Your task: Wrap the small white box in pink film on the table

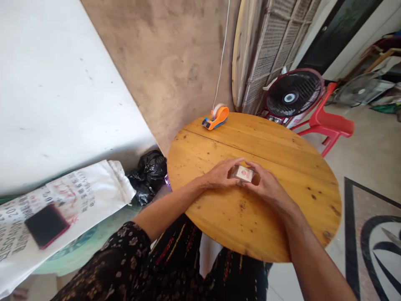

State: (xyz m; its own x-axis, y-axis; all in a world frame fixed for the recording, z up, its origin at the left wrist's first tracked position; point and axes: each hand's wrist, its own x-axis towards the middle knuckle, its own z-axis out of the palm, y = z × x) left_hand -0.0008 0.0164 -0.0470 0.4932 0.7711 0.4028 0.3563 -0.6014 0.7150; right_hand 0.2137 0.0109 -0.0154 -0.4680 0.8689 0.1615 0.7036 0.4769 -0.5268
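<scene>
On the round wooden table (300, 184), a small box (244, 173) lies between my two hands. It has a pale top with reddish print and sides that look clear; its exact kind is too small to tell. My left hand (222, 174) closes on its left end with thumb and fingers. From the other end my right hand (265, 184) grips it in the same way, thumb on the near side. The fingertips partly cover the box's edges. Toward the table's far edge stands an orange and blue tape dispenser (218, 117) with a roll of tape in it.
Left of the table, a phone (46, 225) lies on a printed white sack (94, 188), beside black plastic bags (150, 171). A floor fan (291, 94) and a red plastic chair (332, 121) stand beyond the table at the right. Wooden board (175, 62) leans behind.
</scene>
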